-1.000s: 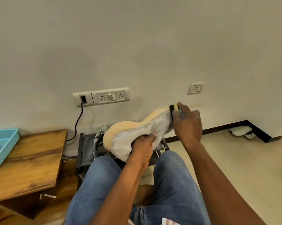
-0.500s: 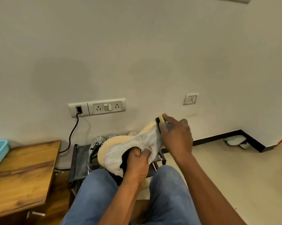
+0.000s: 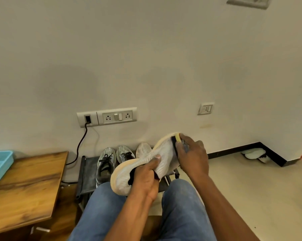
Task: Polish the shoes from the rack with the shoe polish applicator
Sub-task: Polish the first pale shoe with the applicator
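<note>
Held above the lap, in front of the shoe rack (image 3: pixel 87 173): a white knit shoe (image 3: pixel 161 158) with a cream sole, long axis running diagonally from low and near the left knee up toward the wall, toe end highest and pointing up-right, sole edge turned up and away, dark opening facing the wearer. Left hand (image 3: pixel 145 180) gripping the shoe at the collar, fingers curled into the opening, thumb pressed flat on the knit upper. Right hand (image 3: pixel 192 154) clenched round the shoe polish applicator (image 3: pixel 176 139), yellow sponge with a dark face laid against the upper just under the toe, most of the tool hidden by the fingers. On the rack, behind the held shoe and against the wall: a pair of grey laced sneakers (image 3: pixel 112 160) with toes to the wall, and just right of them the toe of a second white shoe (image 3: pixel 143 149). Left of the rack, a wooden counter (image 3: pixel 25 188) carrying a light blue tray (image 3: pixel 0 164) at its far left edge. Above the rack on the wall, a switch plate (image 3: pixel 106 117) with a black cable (image 3: pixel 80 143) dropping from it toward the counter's back corner. Blue jeans (image 3: pixel 181 211) filling the lower middle, below the rack
</note>
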